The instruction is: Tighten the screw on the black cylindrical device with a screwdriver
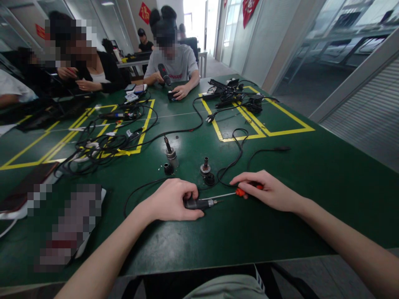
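Note:
On the green table, my left hand [174, 200] is closed around a black rotary tool [205, 204] with a silver collar and a thin metal tip pointing right. A screwdriver [240, 192] with a red handle is pinched in my right hand [264, 189]. Its long shaft runs left, just behind the rotary tool, toward my left fingers; whether it touches the tool I cannot tell. Beyond my hands stands a metal motor-like part [171, 153] with a dark shaft, next to a small black ring-shaped part [168, 168]. A round metal part with a stem [205, 167] stands farther right, near another black part [209, 179].
A black cable [240, 151] curls behind my right hand. Tangled cords [93, 145] lie at left, and black tools with cords [227, 93] at the far right. A phone-like object [73, 226] is at near left. Across the table, a person [174, 62] holds a power tool [164, 74].

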The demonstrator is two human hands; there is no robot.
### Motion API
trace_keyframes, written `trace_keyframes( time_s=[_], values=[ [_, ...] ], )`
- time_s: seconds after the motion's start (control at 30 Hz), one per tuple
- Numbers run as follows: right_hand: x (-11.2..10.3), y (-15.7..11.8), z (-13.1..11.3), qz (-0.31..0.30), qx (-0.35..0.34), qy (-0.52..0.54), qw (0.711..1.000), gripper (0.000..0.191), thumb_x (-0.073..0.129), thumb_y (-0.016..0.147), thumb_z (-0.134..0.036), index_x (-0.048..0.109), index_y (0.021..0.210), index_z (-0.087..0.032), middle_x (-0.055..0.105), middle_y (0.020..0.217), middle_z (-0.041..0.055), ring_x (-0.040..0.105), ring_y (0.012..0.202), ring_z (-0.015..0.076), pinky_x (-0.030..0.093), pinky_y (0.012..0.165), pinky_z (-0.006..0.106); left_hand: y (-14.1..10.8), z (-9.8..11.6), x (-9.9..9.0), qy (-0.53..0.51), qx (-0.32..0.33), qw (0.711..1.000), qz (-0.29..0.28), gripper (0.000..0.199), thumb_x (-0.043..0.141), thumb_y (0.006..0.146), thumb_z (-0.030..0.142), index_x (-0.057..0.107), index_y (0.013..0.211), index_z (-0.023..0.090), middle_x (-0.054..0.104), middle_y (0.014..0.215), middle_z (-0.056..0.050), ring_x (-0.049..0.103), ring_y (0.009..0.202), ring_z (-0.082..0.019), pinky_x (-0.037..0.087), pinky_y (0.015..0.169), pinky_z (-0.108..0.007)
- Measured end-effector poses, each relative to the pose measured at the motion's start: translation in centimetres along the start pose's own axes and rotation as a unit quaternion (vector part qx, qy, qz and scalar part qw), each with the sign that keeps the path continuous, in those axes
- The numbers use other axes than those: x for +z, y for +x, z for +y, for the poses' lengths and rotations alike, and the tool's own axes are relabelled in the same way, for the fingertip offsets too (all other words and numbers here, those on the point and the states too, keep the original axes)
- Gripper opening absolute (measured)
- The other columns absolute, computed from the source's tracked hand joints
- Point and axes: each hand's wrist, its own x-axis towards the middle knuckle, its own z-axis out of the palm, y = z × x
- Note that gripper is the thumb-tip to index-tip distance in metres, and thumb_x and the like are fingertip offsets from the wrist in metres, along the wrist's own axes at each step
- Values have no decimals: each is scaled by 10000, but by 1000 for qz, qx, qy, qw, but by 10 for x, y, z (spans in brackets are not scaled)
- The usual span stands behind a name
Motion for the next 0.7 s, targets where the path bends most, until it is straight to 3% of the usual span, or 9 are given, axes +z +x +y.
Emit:
trace_keyframes(
  time_s=[0.37, 0.7],
  values=[
    [3, 0, 1, 6, 1, 22, 1000, 416, 705, 1004, -560, 794, 1148, -180, 734, 803, 37, 681, 697, 179, 543, 630, 279, 0, 0, 1, -10, 8, 1000, 1, 288, 904, 718, 306, 641, 753, 195, 547, 679, 80, 491, 627, -109, 309, 627, -249],
    [2, 2, 2, -5, -13, -31, 999, 385, 585, 1077, -492, 837, 1099, -202, 819, 864, 72, 746, 721, 204, 587, 654, 293, 0, -1, 2, -1, 16, 1000, 3, 283, 902, 734, 321, 648, 756, 197, 546, 666, 77, 495, 623, -113, 301, 623, -251]
  ],
)
